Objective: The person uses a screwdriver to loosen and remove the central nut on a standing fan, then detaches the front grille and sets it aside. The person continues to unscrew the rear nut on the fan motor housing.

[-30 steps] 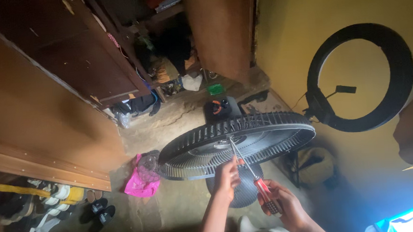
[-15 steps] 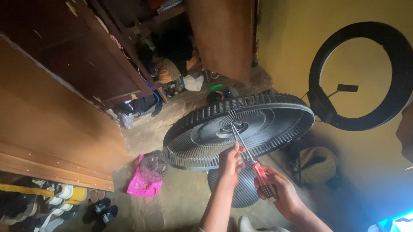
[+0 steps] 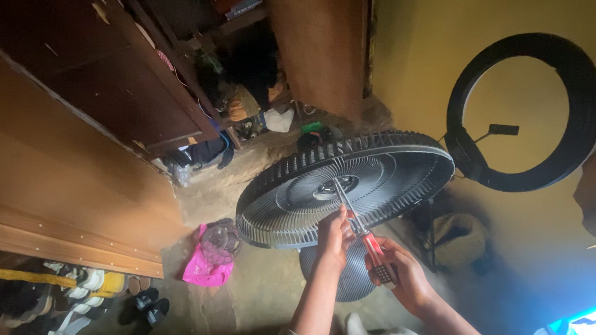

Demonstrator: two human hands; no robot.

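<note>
Dim yellow walls and a rough earthen floor [image 3: 264, 294] are framing the work, with an open wooden cupboard [image 3: 169, 92] full of clutter at the back, a row of shoes [image 3: 65, 299] along the left, a pink bag [image 3: 204, 266] on the ground and a black ring light [image 3: 525, 112] leaning against the wall on the right. Compared with a second ago, the round fan guard [image 3: 344, 185] is sitting steeper, its far rim tipped up towards the cupboard, and its face is turning more openly towards the camera, so the hub at the middle is now easier to see and reach. The left hand [image 3: 333, 231] is closing its fingers around the near rim of the guard, just beside the shaft of the tool. The right hand [image 3: 394, 272] is wrapping tightly around the red handle of a screwdriver [image 3: 356, 222], whose metal shaft is slanting up so that its tip is meeting the hub. Below the guard, a second grille [image 3: 349, 271] is lying partly hidden behind the wrists. Judging from the tilt, the hands are steadying the guard while the tip is settling at the centre.
</note>
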